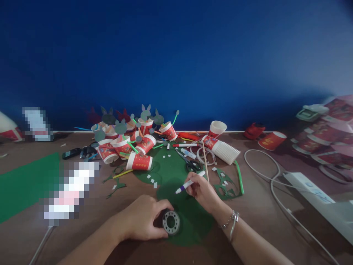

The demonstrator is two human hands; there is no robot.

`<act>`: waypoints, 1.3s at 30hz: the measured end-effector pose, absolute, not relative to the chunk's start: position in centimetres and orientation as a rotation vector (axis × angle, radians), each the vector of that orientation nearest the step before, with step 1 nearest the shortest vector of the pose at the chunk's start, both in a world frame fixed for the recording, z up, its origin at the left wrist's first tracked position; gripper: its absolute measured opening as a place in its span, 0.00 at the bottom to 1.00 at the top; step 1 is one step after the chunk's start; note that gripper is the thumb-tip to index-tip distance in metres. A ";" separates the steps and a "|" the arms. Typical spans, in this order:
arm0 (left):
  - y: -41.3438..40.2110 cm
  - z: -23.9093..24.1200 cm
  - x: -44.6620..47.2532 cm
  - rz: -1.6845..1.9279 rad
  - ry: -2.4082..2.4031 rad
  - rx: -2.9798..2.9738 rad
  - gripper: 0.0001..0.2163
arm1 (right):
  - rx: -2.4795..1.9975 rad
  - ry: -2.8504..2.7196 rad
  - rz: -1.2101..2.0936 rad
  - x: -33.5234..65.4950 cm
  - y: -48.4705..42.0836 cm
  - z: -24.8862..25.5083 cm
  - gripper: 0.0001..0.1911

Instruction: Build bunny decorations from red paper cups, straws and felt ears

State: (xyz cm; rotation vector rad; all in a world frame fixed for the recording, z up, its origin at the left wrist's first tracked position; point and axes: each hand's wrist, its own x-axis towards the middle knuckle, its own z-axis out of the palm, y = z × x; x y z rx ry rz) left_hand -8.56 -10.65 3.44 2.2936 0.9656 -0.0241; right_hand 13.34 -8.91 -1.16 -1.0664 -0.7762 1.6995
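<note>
My left hand [146, 217] grips a small round ring-shaped object [164, 224], like a tape roll core with holes around its face, between thumb and fingers. It rests over a piece of dark green paper [190, 224] on the table. Held like a pen in my right hand [202, 189] is a white marker [189, 184]; its purple end points down and left above the green paper. Small white paper bits [155, 184] lie just beyond. Black-handled scissors [193, 166] are behind my right hand, beside a thin wooden stick [205, 162].
Several red paper cups [139, 161] with animal-head cutouts crowd the back left. A nested cup stack [224, 150] lies at back right. Green scraps [224, 184] and a green sheet [30, 184] flank my hands. A power strip [309, 187] and white cable [275, 176] lie right.
</note>
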 end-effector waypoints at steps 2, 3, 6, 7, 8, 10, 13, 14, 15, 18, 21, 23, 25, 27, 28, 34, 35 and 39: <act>-10.7 3.4 -8.5 -0.023 0.984 2.286 0.20 | -1.074 -0.779 1.698 13.4 -9.0 -1.1 0.07; -10.7 3.4 -8.5 -0.023 0.992 2.279 0.20 | -1.076 -0.779 1.700 13.3 -9.0 -1.1 0.07; -10.6 3.3 -8.6 -0.021 0.985 2.258 0.20 | -1.073 -0.772 1.702 13.3 -9.0 -1.0 0.07; -10.6 3.3 -8.7 -0.019 0.976 2.255 0.20 | -1.074 -0.770 1.699 13.3 -9.0 -1.0 0.07; -10.5 3.3 -8.7 -0.015 0.969 2.257 0.20 | -1.075 -0.772 1.695 13.3 -9.0 -1.0 0.07; -10.4 3.2 -8.8 -0.006 0.961 2.265 0.20 | -1.078 -0.778 1.692 13.3 -9.0 -1.1 0.07; -10.4 3.1 -9.0 0.003 0.964 2.271 0.20 | -1.082 -0.803 1.696 13.3 -8.9 -1.1 0.07; -10.3 3.1 -9.0 0.003 0.965 2.266 0.21 | -1.088 -0.824 1.684 13.4 -9.0 -1.0 0.07; -10.3 3.0 -9.1 0.004 0.964 2.261 0.21 | -1.097 -0.863 1.656 13.3 -9.2 -0.9 0.07; -10.3 2.7 -9.2 0.027 0.946 2.276 0.22 | -1.124 -1.106 1.500 13.2 -10.4 0.2 0.06; -10.2 2.6 -9.2 0.041 0.921 2.299 0.23 | -1.148 -1.474 1.365 12.7 -12.3 1.7 0.05; -10.2 2.7 -9.2 0.030 0.908 2.300 0.23 | -1.140 -1.777 1.179 12.2 -13.5 2.6 0.05; -10.1 2.7 -9.1 0.028 0.896 2.305 0.22 | -1.095 -1.974 1.019 12.0 -14.4 2.9 0.05; -10.1 2.7 -9.1 0.037 0.887 2.318 0.21 | -1.074 -2.016 0.989 11.8 -14.5 2.5 0.05; -10.1 2.7 -9.2 0.039 0.883 2.323 0.21 | -1.078 -1.966 1.046 11.8 -14.2 2.2 0.04; -10.2 2.8 -9.1 0.055 0.941 2.322 0.22 | -1.073 -1.108 1.268 11.4 -10.4 -0.2 0.08; -10.1 2.8 -9.1 0.050 0.947 2.314 0.22 | -1.085 -1.087 1.243 11.1 -10.0 -0.5 0.06; -10.0 2.9 -8.8 0.032 0.951 2.268 0.22 | -1.160 -1.592 1.063 10.6 -9.6 -1.4 0.11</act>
